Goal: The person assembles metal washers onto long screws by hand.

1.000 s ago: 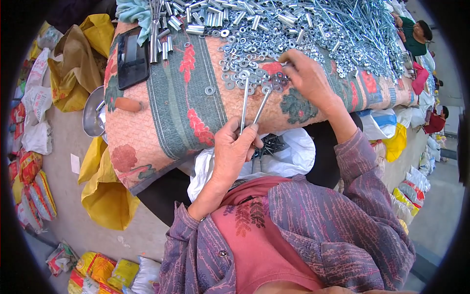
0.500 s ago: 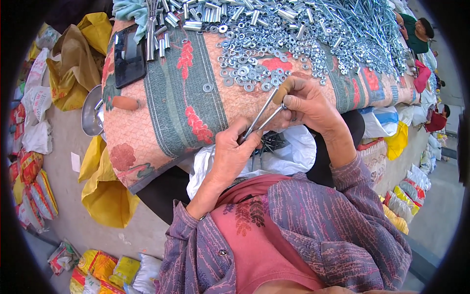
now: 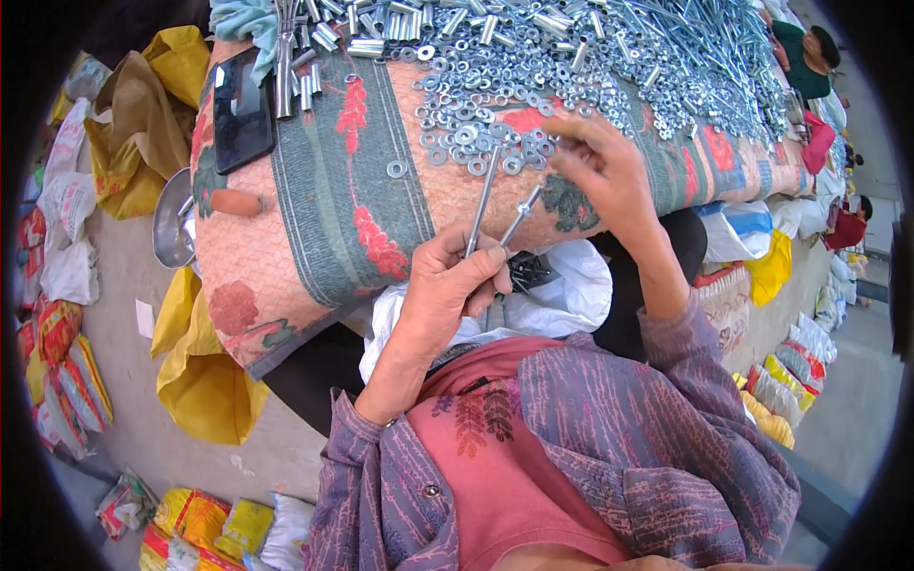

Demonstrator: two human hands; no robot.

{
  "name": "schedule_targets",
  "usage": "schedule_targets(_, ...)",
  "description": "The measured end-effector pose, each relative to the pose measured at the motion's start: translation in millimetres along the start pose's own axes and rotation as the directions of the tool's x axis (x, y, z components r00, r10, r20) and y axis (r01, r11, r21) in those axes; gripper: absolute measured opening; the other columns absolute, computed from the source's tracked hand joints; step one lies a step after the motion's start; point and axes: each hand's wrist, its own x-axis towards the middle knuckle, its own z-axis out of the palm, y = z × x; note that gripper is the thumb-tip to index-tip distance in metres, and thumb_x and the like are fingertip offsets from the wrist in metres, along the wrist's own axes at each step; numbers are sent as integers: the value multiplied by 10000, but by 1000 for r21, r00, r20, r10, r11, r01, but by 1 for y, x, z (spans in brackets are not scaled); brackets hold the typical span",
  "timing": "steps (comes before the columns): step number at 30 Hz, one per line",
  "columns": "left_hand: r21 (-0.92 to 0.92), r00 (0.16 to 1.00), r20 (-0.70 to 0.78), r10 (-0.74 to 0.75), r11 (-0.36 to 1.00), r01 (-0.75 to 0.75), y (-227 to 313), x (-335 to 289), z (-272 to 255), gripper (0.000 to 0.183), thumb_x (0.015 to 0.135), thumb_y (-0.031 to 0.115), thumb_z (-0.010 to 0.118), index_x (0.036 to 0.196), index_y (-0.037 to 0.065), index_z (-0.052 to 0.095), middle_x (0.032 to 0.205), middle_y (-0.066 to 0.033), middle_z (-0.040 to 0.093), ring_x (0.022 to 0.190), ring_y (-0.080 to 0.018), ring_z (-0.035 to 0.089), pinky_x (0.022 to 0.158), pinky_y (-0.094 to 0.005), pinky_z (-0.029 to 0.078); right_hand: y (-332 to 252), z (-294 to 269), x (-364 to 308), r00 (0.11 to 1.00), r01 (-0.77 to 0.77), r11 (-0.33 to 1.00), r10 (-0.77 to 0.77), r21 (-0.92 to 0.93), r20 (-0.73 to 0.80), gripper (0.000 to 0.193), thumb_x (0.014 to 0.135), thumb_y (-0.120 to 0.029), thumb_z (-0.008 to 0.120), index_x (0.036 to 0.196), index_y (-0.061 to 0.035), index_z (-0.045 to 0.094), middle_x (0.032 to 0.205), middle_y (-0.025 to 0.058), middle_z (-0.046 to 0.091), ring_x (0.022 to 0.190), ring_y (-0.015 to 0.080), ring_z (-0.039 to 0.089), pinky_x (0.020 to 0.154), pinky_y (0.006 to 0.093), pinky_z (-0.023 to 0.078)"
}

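My left hand [image 3: 450,281] is closed around two thin metal rods that stick up and fan apart. The longer rod [image 3: 485,198] points toward the washers. On the shorter rod [image 3: 520,215] a small nut or washer sits near the upper end. My right hand [image 3: 609,176] is off the rods, its fingers apart and slightly blurred, with a tan cover on one finger; nothing shows in it. It hovers at the near edge of a spread of flat washers [image 3: 466,135]. Below my hands, a white sack [image 3: 581,295] in my lap holds dark pieces.
Metal sleeves [image 3: 405,24], nuts and long rods [image 3: 728,48] heap across the far side of the patterned cloth [image 3: 314,209]. At the left lie a dark phone [image 3: 243,119], an orange-brown cylinder [image 3: 236,202] and a metal bowl [image 3: 171,224]. Other people sit at the far right.
My right hand has let go of the shorter rod's end and moved up, its fingers spreading. The rods now stand more upright in my left hand, and the shorter one's nut or washer shows.
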Motion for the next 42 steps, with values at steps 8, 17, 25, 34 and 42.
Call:
schedule_targets(8,81,998,-67,11,997,-6,2,0,3,107,847,112,598,855,17,550,634,-74,586,398,-50,413,348,-182,286,23,-3,16,987,-26,997,13,-78,-162,152,818,-122,581,932,-24,606,740,78,581,604,170,553,571,296,440)
schedule_targets(17,192,997,-32,-74,978,79,4,-3,0,100,847,105,594,845,16,548,611,-72,575,384,-49,401,339,-185,269,-21,3,-16,945,-318,726,195,610,261,131,806,34,549,925,39,602,705,44,550,543,71,523,447,172,408)
schedule_targets(25,14,985,53,-164,986,164,12,-1,4,163,853,149,611,918,3,584,636,-84,589,372,-52,402,338,-166,287,-17,29,-37,899,-438,449,207,779,387,156,845,-45,580,978,35,573,780,88,622,653,132,621,519,240,526)
schedule_targets(34,152,997,-25,-78,985,81,7,-5,0,224,860,232,615,968,35,606,557,-6,531,381,-19,363,341,-164,225,-26,-11,-27,988,-150,599,115,787,101,179,847,-37,571,1007,42,570,828,114,632,666,135,630,599,242,547)
schedule_targets(42,147,985,-171,12,989,13,-5,-4,8,167,843,159,625,946,28,612,552,-5,527,381,-22,366,341,-170,228,-21,30,-38,981,-192,759,154,623,115,206,833,-57,616,1013,35,575,903,91,633,807,136,625,714,254,516)
